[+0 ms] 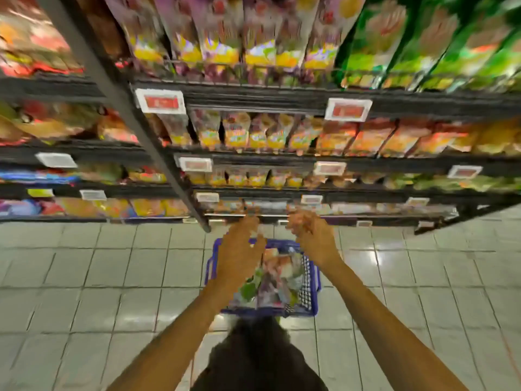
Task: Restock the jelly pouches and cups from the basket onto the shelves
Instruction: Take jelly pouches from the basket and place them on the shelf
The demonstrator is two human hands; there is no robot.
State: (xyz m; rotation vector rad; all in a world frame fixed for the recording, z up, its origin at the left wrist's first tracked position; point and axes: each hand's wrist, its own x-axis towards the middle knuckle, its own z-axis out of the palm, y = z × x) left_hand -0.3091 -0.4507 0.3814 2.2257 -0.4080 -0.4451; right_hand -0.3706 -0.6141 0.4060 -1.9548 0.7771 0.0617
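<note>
1. Nearest the person, the blue basket (313,277) stands on the tiled floor (112,263), its long axis running from the person's feet straight towards the shelves
2. Inside the basket lies a loose heap of jelly pouches (277,280), green, purple and pink; no cups can be picked out among them
3. The left hand (239,249) hangs over the basket's left rim with fingers stretched forward and apart, and nothing shows in it
4. The right hand (308,235) is past the basket's far right corner; its fingers look bunched, but the blur hides whether they hold a pouch, so I cannot tell its state
5. The relation that matters: the heap lies below both hands and back towards the person, so a fresh pick means dropping down and drawing in, and the left hand is the nearer one
6. Just beyond the basket's far end runs the bottom shelf (366,218), level with both sets of fingertips and lined with pale packs
7. Above the basket, higher tiers carry upright yellow and purple pouches (236,134), with green packs (394,46) up to the right
8. Price tags (311,198) in red and white are clipped along the shelf edges above the basket; no writing or brand on them or the packs can be read
</note>
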